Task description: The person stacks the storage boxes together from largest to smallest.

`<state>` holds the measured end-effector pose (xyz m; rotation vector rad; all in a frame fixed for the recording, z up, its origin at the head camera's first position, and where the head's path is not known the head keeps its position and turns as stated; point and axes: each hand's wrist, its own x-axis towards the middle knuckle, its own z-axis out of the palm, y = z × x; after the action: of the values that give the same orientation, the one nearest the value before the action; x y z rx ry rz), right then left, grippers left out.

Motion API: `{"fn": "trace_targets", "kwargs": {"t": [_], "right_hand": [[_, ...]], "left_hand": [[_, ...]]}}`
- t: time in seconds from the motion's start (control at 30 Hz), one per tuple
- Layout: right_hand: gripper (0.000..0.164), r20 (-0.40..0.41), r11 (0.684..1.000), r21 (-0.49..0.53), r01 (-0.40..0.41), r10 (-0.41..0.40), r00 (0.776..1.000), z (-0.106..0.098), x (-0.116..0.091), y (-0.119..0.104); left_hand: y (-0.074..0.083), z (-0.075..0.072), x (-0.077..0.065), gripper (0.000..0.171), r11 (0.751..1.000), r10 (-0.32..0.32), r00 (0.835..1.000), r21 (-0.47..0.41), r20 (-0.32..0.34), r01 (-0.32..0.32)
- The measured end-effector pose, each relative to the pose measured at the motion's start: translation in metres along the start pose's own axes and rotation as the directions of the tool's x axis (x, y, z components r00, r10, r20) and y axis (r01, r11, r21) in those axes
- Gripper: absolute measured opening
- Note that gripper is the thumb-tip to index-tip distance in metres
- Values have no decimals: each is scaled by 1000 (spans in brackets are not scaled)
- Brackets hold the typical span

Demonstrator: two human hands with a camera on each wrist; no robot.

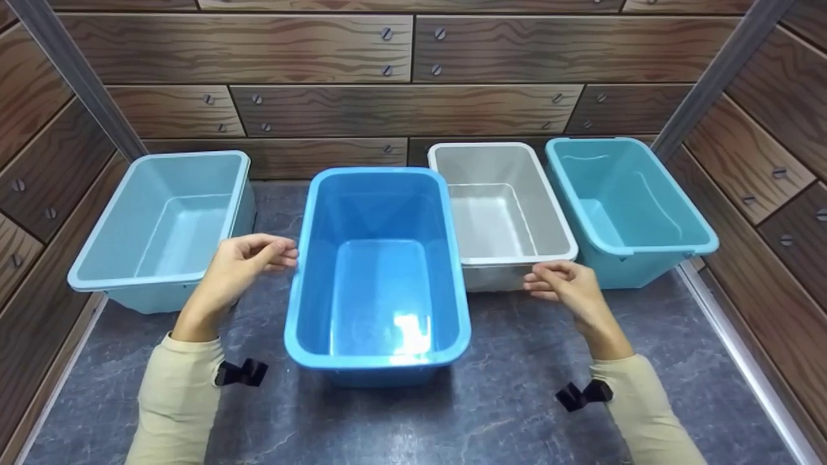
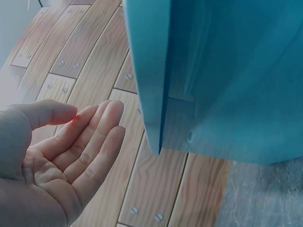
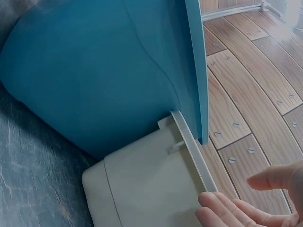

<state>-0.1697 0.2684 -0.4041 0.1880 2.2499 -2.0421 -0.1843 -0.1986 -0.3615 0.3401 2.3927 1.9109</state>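
A bright blue plastic bin (image 1: pixel 381 361) stands upright in the middle, with nothing inside it. My left hand (image 1: pixel 234 270) is beside its left rim, fingers relaxed; in the left wrist view the palm is bare and a gap separates the fingertips from the blue bin (image 2: pixel 232 85). On the other side, my right hand (image 1: pixel 572 294) hangs before the front rim of a grey bin (image 1: pixel 494 276), apart from the blue one. Its thumb and fingers are spread loosely around nothing in the right wrist view, close to the grey bin's edge (image 3: pixel 196 158); whether they touch it I cannot tell.
A pale blue bin (image 1: pixel 129 283) stands at the left and a teal bin (image 1: pixel 636 274) at the right, beside the grey one. The dark marbled surface (image 1: pixel 510 420) is bounded by wood-patterned walls (image 1: pixel 323 48). Small black devices (image 1: pixel 242 373) sit at both wrists.
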Motion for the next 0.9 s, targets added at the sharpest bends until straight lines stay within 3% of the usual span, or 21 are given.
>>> {"fn": "trace_targets", "kwargs": {"t": [0.4,0.67,0.9], "right_hand": [[18,-79,1000,-11,-2,1,997,-20,3,-2],[11,-112,998,14,-58,59,992,-28,3,-2],[20,-151,997,-6,-72,70,986,-34,6,0]], "left_hand": [[16,10,9,35,1000,-15,1000,-7,-4,15],[26,10,12,34,1000,16,1000,1,16,-16],[32,13,16,34,999,24,999,24,27,-24]]}}
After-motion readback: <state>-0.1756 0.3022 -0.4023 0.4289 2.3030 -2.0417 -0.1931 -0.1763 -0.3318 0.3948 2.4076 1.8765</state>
